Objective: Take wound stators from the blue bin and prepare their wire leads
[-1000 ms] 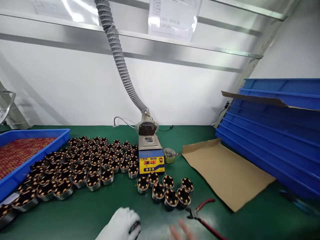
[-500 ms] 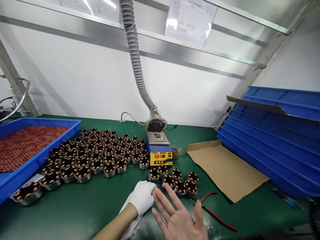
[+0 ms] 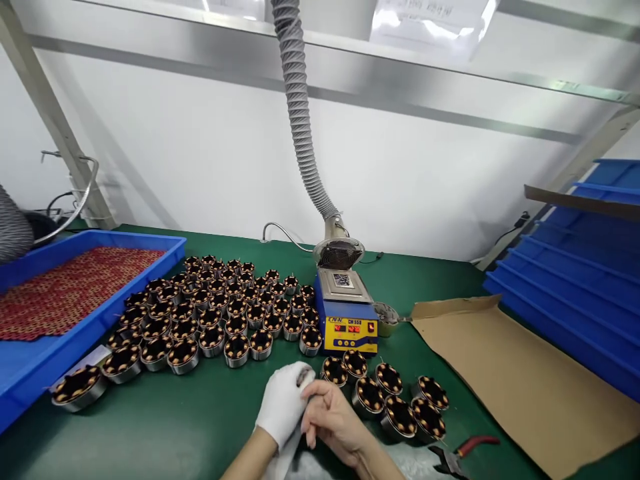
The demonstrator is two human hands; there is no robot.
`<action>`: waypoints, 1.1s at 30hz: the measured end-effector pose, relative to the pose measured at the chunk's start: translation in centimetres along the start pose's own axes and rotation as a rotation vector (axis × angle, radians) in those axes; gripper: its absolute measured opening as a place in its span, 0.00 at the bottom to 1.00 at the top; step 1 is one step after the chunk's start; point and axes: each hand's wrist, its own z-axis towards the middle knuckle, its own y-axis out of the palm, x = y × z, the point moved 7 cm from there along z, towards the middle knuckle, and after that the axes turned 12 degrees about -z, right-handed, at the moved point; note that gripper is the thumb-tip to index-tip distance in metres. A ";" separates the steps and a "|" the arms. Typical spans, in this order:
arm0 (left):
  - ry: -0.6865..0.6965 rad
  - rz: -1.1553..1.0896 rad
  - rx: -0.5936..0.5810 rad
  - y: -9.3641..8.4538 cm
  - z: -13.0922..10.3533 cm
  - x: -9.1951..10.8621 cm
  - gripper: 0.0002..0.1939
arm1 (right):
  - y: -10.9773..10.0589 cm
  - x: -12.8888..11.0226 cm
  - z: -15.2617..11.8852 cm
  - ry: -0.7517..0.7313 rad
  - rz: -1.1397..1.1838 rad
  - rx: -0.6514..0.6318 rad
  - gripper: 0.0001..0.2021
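My left hand (image 3: 285, 400) wears a white glove and is closed, its fingers turned toward my right hand. Loose white cloth (image 3: 285, 460), which looks like a second glove, hangs from its grip below the wrist. My bare right hand (image 3: 335, 420) meets it with curled fingers, the fingertips against the gloved fingers; whatever they pinch is hidden. Just beyond and to the right of my hands stands a small group of motor stators (image 3: 370, 395) with copper windings and black tops.
A blue-and-yellow solder pot (image 3: 350, 327) stands below a grey exhaust hose (image 3: 300, 113). Many more stators (image 3: 210, 337) fill the left side beside a blue tray (image 3: 177, 250) of red parts. Cardboard (image 3: 520, 373), stacked blue trays (image 3: 575, 293) and red-handled cutters (image 3: 455, 460) lie to the right.
My right hand, earlier spread open with the palm showing, has curled its fingers and come against my left hand. The view has shifted leftward, so the bench appears farther right.
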 end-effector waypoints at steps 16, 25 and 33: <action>-0.176 0.054 0.304 -3.0 3.0 0.5 0.12 | -0.3 0.9 0.8 -0.071 -0.167 -0.045 0.22; -0.165 0.059 0.291 -2.5 3.4 0.0 0.12 | -0.5 0.8 0.9 -0.094 -0.085 -0.029 0.20; -0.101 0.006 0.318 -2.6 3.1 0.7 0.10 | -0.6 1.3 0.4 -0.034 -0.112 -0.033 0.18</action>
